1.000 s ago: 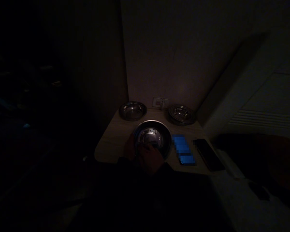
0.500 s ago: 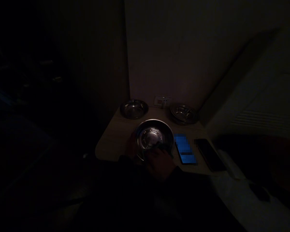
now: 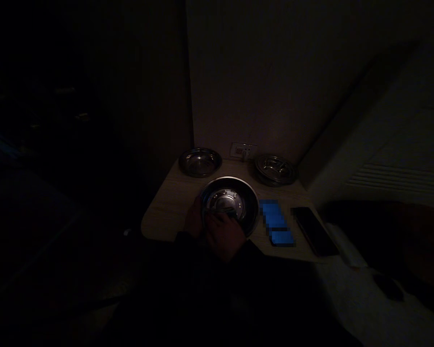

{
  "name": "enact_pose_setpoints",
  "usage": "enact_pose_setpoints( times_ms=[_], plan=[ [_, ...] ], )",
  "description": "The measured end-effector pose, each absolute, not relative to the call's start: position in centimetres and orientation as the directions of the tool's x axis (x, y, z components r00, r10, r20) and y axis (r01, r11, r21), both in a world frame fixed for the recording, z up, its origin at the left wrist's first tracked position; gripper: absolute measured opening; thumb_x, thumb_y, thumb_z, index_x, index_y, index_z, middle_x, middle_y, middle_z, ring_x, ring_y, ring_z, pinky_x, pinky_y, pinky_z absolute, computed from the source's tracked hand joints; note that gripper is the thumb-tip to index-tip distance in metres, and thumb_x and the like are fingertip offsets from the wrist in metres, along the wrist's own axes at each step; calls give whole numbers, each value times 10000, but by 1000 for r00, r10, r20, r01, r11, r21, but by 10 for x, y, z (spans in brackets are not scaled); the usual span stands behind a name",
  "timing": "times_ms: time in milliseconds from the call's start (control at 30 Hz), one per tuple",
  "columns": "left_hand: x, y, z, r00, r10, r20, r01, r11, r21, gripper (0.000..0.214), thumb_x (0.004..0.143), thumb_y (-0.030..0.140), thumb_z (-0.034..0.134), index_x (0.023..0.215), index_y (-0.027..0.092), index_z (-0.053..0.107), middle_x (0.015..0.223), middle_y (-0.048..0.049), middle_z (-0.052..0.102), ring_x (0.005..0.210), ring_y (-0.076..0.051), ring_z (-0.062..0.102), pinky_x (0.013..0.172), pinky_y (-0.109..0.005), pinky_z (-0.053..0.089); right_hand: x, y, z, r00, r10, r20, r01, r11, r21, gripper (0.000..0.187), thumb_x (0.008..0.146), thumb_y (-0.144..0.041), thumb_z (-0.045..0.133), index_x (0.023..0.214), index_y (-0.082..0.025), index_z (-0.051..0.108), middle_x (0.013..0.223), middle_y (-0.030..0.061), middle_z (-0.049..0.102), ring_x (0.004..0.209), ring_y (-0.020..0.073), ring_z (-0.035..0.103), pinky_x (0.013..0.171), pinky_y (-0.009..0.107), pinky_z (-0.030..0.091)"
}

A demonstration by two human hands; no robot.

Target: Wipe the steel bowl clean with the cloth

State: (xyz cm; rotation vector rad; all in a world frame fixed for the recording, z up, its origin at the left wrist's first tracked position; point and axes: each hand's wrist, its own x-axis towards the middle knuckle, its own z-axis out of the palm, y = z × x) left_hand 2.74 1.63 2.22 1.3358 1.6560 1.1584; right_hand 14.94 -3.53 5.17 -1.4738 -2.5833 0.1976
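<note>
A shiny metal bowl (image 3: 251, 205) stands on the small wooden table, with several small light bits or glints on its inside bottom. At its left rim is my left hand (image 3: 194, 220), closed on the edge; its fingers are mostly lost in the dark. My right hand (image 3: 224, 235) reaches over the near rim into the bowl, its fingers bent over a dark cloth (image 3: 228, 211) pressed to the inside. Little of the cloth shows.
A metal dish (image 3: 200, 163) lies at the table's (image 3: 162, 207) back left, stacked metal plates (image 3: 275, 169) at the back right. To the bowl's right are a phone with a lit blue screen (image 3: 277, 221) and a dark phone (image 3: 315, 232). A wall socket (image 3: 243, 151) holds a plug.
My right hand has moved left inside the bowl, taking the dark cloth from the near right side toward the near left. My left hand stays at the left rim.
</note>
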Motion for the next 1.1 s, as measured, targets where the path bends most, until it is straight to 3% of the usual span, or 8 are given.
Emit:
enact_pose_setpoints(
  times_ms=[200, 400, 700, 1100],
  plan=[
    [29, 15, 23, -216, 976, 15, 369, 68, 927, 409, 928, 298, 228, 932, 143, 606, 883, -97, 688, 842, -215, 645, 825, -367, 501, 149, -40, 47, -484, 870, 93, 851, 493, -181, 411, 962, -293, 353, 1346, -177, 443, 1388, 44, 491, 1197, 230, 436, 905, 410, 422],
    [30, 13, 27, -199, 978, 67, 397, 18, 918, 257, 814, 222, 480, 1029, 131, 589, 1002, -103, 689, 931, -240, 637, 879, -366, 485, 174, -55, 52, -535, 844, 38, 835, 535, -126, 366, 943, -265, 421, 1285, -182, 524, 1285, 85, 583, 1126, 242, 506, 895, 426, 414],
    [34, 8, 29, -203, 979, 30, 201, 11, 980, 432, 934, 339, 237, 976, 170, 632, 988, -53, 705, 947, -191, 636, 901, -336, 484, 226, -57, 51, -639, 769, 6, 769, 638, 35, 393, 890, -107, 514, 1260, -234, 560, 1275, 52, 594, 1144, 263, 510, 961, 476, 359],
    [37, 8, 29, -278, 961, 3, 200, 55, 978, 402, 928, 291, 258, 878, 142, 628, 919, -84, 700, 903, -199, 638, 883, -330, 487, 182, -64, 35, -561, 823, 90, 824, 565, -33, 361, 924, -166, 476, 1282, -179, 521, 1280, 91, 584, 1106, 261, 510, 905, 430, 375]
  ],
)
